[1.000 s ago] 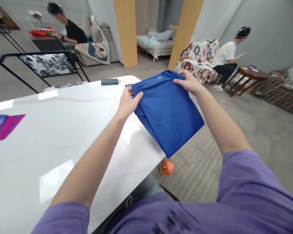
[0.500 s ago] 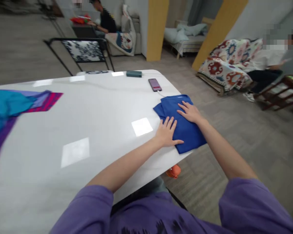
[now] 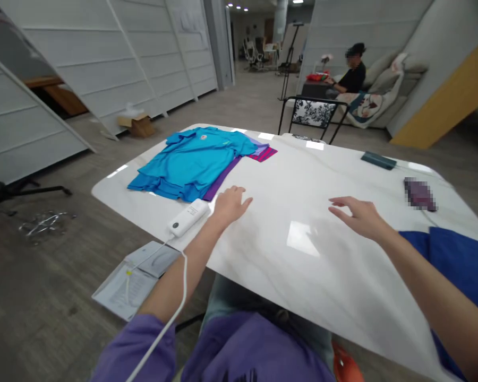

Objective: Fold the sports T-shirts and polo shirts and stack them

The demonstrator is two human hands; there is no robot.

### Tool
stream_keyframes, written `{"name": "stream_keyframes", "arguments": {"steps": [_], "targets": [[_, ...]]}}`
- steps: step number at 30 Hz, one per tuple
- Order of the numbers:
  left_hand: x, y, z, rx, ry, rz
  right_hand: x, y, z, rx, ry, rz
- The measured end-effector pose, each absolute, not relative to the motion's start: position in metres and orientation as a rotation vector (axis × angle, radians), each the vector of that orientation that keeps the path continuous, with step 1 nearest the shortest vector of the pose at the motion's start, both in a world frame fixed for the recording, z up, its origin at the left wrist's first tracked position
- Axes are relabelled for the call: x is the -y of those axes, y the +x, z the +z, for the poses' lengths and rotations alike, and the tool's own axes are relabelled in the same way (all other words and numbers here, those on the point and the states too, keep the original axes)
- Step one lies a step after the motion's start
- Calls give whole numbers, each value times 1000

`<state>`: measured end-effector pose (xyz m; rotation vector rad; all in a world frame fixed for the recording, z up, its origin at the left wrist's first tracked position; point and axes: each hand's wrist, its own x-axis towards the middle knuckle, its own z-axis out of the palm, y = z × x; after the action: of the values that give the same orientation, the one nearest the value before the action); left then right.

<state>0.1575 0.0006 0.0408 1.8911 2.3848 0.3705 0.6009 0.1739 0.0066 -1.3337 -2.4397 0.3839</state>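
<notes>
My left hand (image 3: 231, 204) hovers over or rests on the white table (image 3: 279, 180), fingers apart and holding nothing. It is just right of a white box-shaped device (image 3: 189, 217) with a white cable. Beyond it a turquoise T-shirt (image 3: 195, 162) lies spread on top of other garments, with a purple edge (image 3: 223, 178) and a pink striped corner (image 3: 265, 154) showing. My right hand (image 3: 356, 215) is above the table's right half, thumb apart from the fingers and nothing in it. The folded blue garment (image 3: 462, 265) lies at the right edge, partly hidden behind my right forearm.
A phone (image 3: 419, 193) on a cable and a dark green case (image 3: 378, 160) lie at the table's far right. A black-framed chair (image 3: 314, 112) stands behind the table. A person (image 3: 350, 74) sits beyond it. Papers (image 3: 139, 281) are below the left edge.
Both hands have left the blue garment and moved left, apart from each other. The view has swung left, so the turquoise T-shirt and the white device are now fully in sight.
</notes>
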Motion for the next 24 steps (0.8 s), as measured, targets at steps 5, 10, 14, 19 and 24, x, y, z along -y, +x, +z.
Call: {"name": "stream_keyframes", "arguments": {"steps": [5, 10, 14, 19, 24], "targets": [[24, 48, 28, -2679, 1588, 406, -227, 423, 0, 2600, -1138, 610], [13, -16, 6, -2724, 1450, 384, -288, 269, -18, 2626, -1129, 684], [-3, -45, -8, -2683, 1430, 390, -327, 186, -27, 2569, -1118, 569], [-11, -64, -18, -2628, 1381, 469, -364, 137, -39, 2566, -1186, 430], [-19, -68, -22, -2591, 1298, 545, -378, 124, -51, 2647, -1189, 404]]}}
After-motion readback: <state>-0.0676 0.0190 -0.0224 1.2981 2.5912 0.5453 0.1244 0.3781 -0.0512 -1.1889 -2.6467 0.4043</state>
